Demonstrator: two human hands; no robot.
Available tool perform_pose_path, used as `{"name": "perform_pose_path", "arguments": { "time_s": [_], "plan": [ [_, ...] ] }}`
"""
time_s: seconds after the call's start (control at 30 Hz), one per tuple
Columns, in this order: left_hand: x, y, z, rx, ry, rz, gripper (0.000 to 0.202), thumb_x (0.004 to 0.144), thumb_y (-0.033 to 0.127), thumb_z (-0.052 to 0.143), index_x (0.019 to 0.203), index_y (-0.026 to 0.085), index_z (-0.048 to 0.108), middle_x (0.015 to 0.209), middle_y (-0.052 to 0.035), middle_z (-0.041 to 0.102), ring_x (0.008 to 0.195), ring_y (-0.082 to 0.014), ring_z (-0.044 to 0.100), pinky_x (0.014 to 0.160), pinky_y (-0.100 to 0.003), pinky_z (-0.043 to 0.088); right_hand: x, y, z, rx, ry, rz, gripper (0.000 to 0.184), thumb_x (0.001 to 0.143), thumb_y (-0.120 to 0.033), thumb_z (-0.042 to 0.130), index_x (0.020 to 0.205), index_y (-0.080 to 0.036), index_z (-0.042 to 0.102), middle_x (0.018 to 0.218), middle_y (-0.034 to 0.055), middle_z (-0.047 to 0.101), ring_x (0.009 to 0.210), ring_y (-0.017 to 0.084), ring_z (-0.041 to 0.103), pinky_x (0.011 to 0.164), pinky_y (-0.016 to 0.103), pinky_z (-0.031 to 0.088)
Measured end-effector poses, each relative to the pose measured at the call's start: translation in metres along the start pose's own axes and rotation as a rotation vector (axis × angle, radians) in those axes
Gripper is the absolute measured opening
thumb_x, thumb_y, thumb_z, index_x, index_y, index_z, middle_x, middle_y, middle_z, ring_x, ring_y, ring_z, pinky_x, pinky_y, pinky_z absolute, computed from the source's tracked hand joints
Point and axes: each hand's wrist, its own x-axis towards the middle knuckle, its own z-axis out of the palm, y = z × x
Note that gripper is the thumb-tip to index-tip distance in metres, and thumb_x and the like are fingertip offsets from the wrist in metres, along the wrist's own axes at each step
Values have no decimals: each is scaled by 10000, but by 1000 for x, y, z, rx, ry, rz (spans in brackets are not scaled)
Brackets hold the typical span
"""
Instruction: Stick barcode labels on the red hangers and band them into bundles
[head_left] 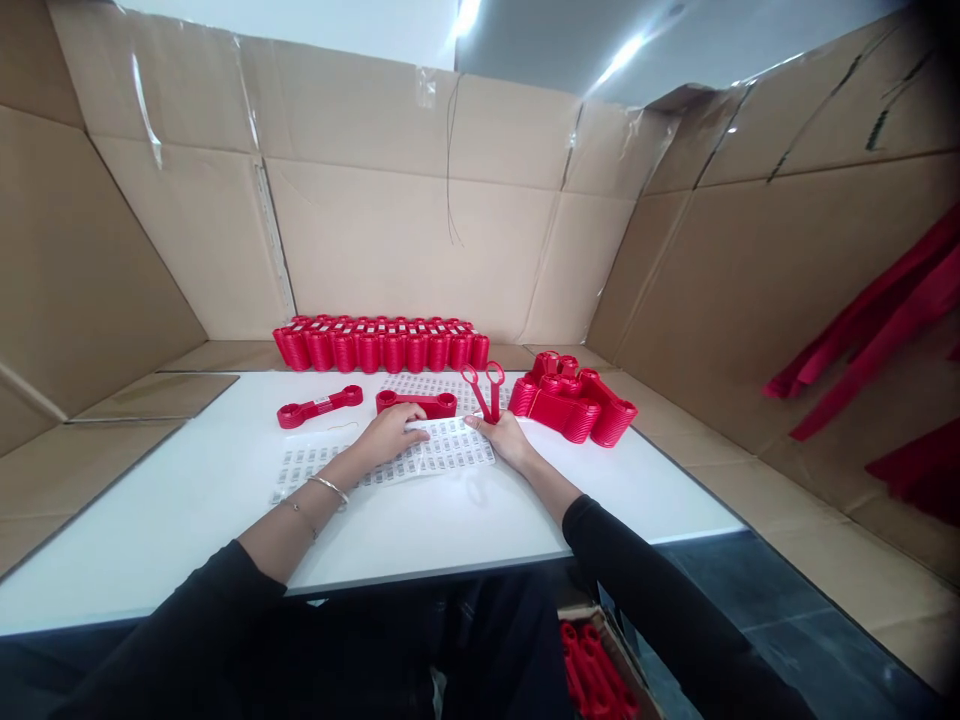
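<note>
My left hand (390, 435) lies palm down on a sheet of barcode labels (450, 455) on the white table (225, 500), fingers curled at the sheet's top edge as if pinching a label. My right hand (508, 438) rests on the sheet's right end and holds two red plastic pieces (485, 390) upright, their ring ends up. A single red piece (417, 403) lies flat just beyond my left hand. Another red piece (319, 407) with a label on it lies further left.
A long row of stacked red pieces (379, 345) lines the table's far edge. A smaller heap of red pieces (574, 405) sits at the right. Cardboard walls (390, 220) surround the table. A box of red pieces (596, 670) stands below by my knees.
</note>
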Motion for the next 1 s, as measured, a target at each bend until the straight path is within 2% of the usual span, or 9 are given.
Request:
{"name": "perform_pose_path", "arguments": {
  "time_s": [0.13, 0.3, 0.4, 0.5, 0.6, 0.7, 0.87, 1.0],
  "plan": [
    [0, 0, 2, -48, 21, -39, 257, 744, 425, 564, 740, 170, 531, 676, 10, 571, 612, -126, 502, 547, -236, 351, -3, 2, 0, 12, 33, -2, 396, 544, -442, 753, 743, -116, 649, 759, 75, 700, 760, 229, 652, 727, 354, 509],
    [-2, 1, -1, -47, -19, -14, 300, 752, 435, 545, 633, 162, 513, 605, 12, 542, 582, -116, 477, 550, -238, 333, -7, -2, 3, 5, 68, 14, 354, 505, -371, 794, 712, -119, 652, 753, 65, 705, 767, 225, 657, 733, 333, 515],
    [-4, 2, -3, -27, -48, 1, 319, 799, 459, 470, 705, 168, 560, 703, -9, 600, 661, -134, 525, 609, -245, 365, -10, -3, 4, -2, 114, 22, 306, 560, -339, 777, 729, -117, 651, 748, 60, 704, 739, 212, 659, 697, 313, 521],
    [-15, 1, -13, 21, -76, -16, 388, 814, 533, 414, 903, 200, 593, 909, -30, 634, 803, -174, 560, 676, -261, 388, -14, -4, -3, -6, 179, 38, 236, 638, -294, 741, 755, -112, 647, 732, 57, 701, 693, 190, 657, 656, 289, 521],
    [-31, -8, -29, 98, -90, -93, 546, 759, 633, 431, 1064, 197, 555, 1067, -83, 606, 904, -242, 559, 703, -296, 394, -17, -6, -17, 0, 248, 50, 172, 707, -252, 699, 757, -104, 630, 697, 44, 688, 627, 147, 643, 634, 268, 518],
    [-45, -15, -41, 153, -104, -158, 663, 732, 677, 425, 1174, 189, 498, 1138, -117, 586, 953, -290, 555, 735, -328, 401, -19, -5, -27, 9, 260, 67, 144, 750, -223, 672, 777, -92, 618, 673, 27, 670, 585, 114, 626, 606, 259, 521],
    [-53, -17, -44, 146, -164, -137, 681, 720, 689, 436, 1239, 251, 474, 1232, -79, 549, 1049, -291, 528, 801, -334, 412, -18, -4, -28, 6, 259, 76, 122, 796, -212, 633, 803, -93, 606, 689, -1, 652, 599, 95, 622, 594, 244, 522],
    [-52, -16, -42, 126, -144, -104, 652, 712, 679, 465, 1197, 251, 545, 1257, -80, 518, 1108, -295, 483, 862, -353, 397, -21, -7, -27, -32, 280, 90, 137, 792, -226, 639, 790, -95, 600, 683, -1, 652, 586, 94, 617, 595, 246, 523]
  ]
}}
